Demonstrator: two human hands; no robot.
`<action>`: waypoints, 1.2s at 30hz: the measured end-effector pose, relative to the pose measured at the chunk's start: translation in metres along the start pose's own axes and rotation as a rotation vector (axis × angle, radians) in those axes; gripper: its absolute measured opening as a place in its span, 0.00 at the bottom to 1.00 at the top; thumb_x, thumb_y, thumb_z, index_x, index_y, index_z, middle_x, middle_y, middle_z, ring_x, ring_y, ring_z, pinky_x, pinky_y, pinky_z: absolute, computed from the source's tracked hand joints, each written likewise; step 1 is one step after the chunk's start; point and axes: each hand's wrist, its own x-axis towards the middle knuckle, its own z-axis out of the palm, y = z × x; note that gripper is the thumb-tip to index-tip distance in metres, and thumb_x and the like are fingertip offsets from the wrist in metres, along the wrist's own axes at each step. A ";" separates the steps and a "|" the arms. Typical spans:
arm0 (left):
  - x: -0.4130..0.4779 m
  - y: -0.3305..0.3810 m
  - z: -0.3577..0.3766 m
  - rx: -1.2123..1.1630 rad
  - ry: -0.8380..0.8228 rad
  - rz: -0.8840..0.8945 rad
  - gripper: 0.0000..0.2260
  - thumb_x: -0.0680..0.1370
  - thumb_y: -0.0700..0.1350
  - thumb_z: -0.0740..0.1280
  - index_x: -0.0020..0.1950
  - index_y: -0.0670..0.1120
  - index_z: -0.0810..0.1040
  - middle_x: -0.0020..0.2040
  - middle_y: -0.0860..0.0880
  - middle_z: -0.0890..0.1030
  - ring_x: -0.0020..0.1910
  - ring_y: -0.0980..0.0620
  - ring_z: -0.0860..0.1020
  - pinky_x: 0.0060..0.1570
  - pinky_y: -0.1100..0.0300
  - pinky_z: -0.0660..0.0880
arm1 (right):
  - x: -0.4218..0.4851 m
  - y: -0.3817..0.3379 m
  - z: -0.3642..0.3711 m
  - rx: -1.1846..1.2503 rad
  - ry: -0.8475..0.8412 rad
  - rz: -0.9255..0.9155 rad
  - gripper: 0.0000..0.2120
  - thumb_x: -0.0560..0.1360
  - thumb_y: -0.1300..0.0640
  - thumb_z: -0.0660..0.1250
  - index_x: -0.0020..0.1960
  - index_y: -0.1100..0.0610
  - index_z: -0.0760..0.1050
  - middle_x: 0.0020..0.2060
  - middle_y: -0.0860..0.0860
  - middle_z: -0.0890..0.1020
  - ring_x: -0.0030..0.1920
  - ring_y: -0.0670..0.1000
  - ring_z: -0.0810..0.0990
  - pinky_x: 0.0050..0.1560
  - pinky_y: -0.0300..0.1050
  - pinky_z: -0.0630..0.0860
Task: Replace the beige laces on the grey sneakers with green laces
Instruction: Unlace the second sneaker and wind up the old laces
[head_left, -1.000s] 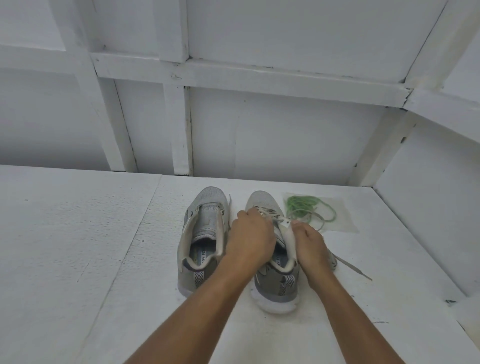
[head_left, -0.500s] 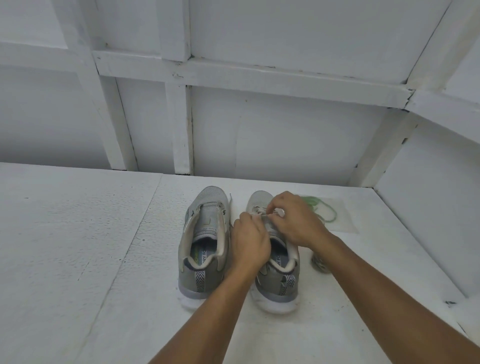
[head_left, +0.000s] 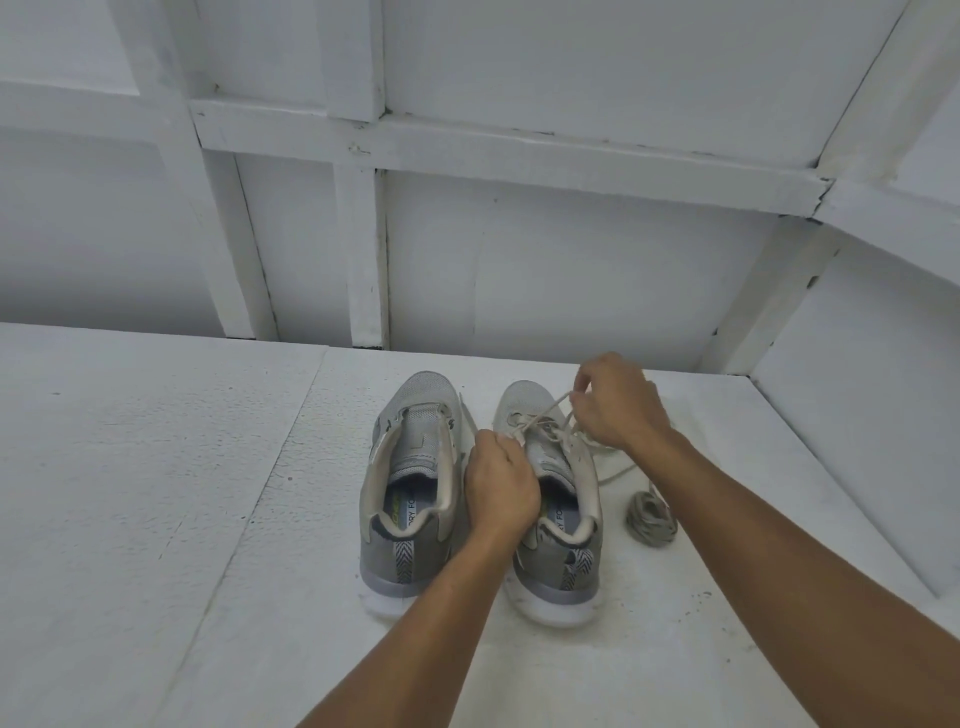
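Lace being drawn out of the right-hand grey sneaker, forward and away from the wearer.

Right hand (head_left: 621, 405) sits just beyond the toe end of the grey mesh sneaker with the white sole (head_left: 556, 499), fingertips pinched shut on a strand of the flat beige lace (head_left: 543, 415), which slants back down from that pinch to the eyelets. Left hand (head_left: 498, 480) is nearer the wearer, closed on the shoe's left edge beside the tongue and seemingly bracing it. The shoe's long axis runs straight away from the body, so the pull probably follows it. A loose, partly unthreaded lace trails beneath the right wrist. Left of the bracing hand stands the matching grey sneaker (head_left: 410, 483), with no lace visible across its tongue. A coiled drab bundle of lace (head_left: 649, 517) lies below the right forearm.
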 end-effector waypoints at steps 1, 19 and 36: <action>0.000 -0.001 0.000 -0.005 0.004 0.001 0.11 0.84 0.45 0.50 0.47 0.42 0.67 0.45 0.41 0.75 0.44 0.43 0.73 0.41 0.55 0.65 | -0.001 -0.002 0.001 0.035 -0.036 -0.024 0.10 0.75 0.57 0.64 0.55 0.54 0.76 0.62 0.52 0.73 0.61 0.56 0.72 0.58 0.51 0.68; 0.005 -0.005 0.004 -0.024 0.038 0.032 0.11 0.84 0.44 0.50 0.45 0.42 0.67 0.42 0.43 0.73 0.42 0.43 0.72 0.39 0.56 0.62 | 0.004 0.004 -0.011 -0.025 0.041 -0.155 0.11 0.75 0.55 0.65 0.57 0.54 0.75 0.64 0.52 0.73 0.64 0.57 0.68 0.61 0.53 0.67; 0.002 -0.004 0.002 -0.028 0.044 0.038 0.12 0.84 0.44 0.50 0.45 0.42 0.67 0.41 0.43 0.73 0.41 0.44 0.71 0.39 0.56 0.62 | 0.010 0.014 -0.012 -0.033 0.147 -0.113 0.06 0.79 0.57 0.63 0.48 0.57 0.78 0.55 0.52 0.77 0.57 0.58 0.72 0.51 0.50 0.71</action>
